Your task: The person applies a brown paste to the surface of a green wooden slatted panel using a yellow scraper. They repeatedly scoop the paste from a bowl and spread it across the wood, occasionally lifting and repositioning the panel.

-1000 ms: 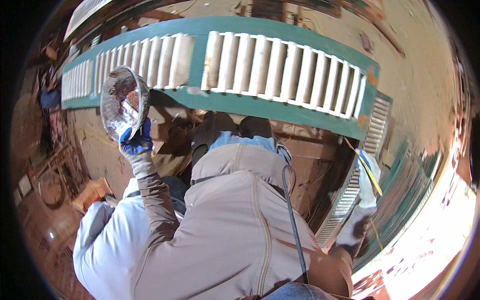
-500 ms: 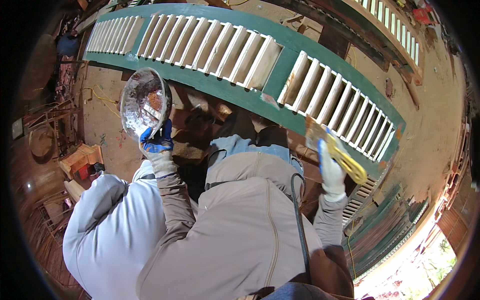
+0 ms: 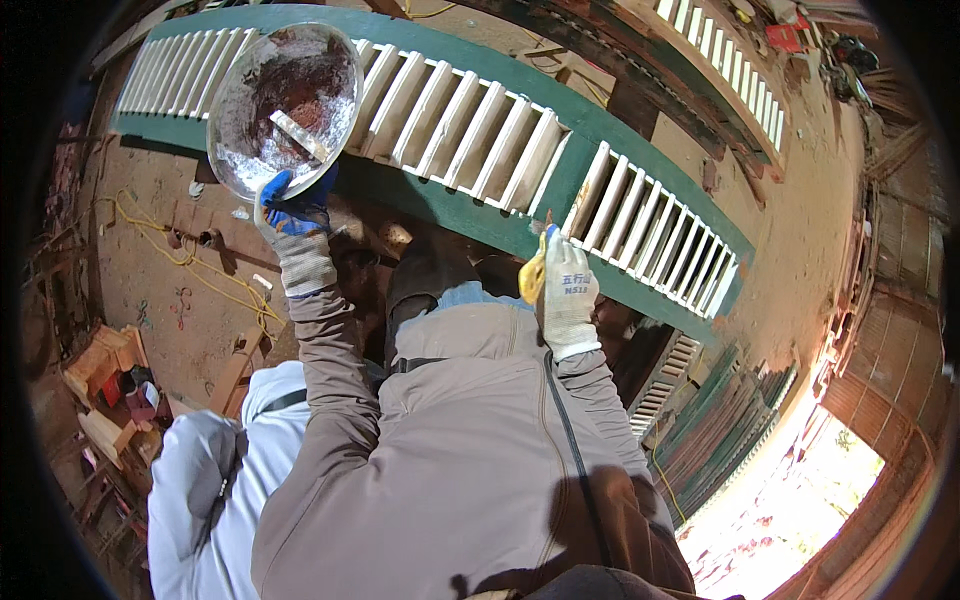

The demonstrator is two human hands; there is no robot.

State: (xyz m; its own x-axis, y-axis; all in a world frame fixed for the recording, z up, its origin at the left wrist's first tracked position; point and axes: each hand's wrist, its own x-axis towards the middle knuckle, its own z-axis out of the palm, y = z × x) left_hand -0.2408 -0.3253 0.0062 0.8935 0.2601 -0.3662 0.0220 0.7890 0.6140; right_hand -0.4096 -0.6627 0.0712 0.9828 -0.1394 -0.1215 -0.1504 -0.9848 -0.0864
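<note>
The scraper, yellow-handled, is at the lower rail of the green louvred panel, close to the cross-piece between two bays of white slats. Its blade is mostly hidden behind the fingers; contact with the rail could not be confirmed.

Both hands are gloved and occupied. The right hand is closed about the scraper. The left hand grips the near edge of a round metal bowl, thumb at the rim, remaining fingers largely out of sight beneath. The bowl is tilted, its inside toward the camera, and appears in front of the panel's left part. In it are reddish-brown matter, whitish residue and a pale flat strip.

Change noted: one second ago the right hand was out beyond the panel's right end; half a second ago it was by the right-hand bay, blade exposed. It is now inward at the cross-piece, with the bowl further up across the slats. In this inspector's judgement, the scraper has been brought to a working position, with the bowl kept within reach.

Further out: a person in pale clothing at left, a yellow cord on the floor, stacked green panels at lower right, and another slatted panel at upper right.
</note>
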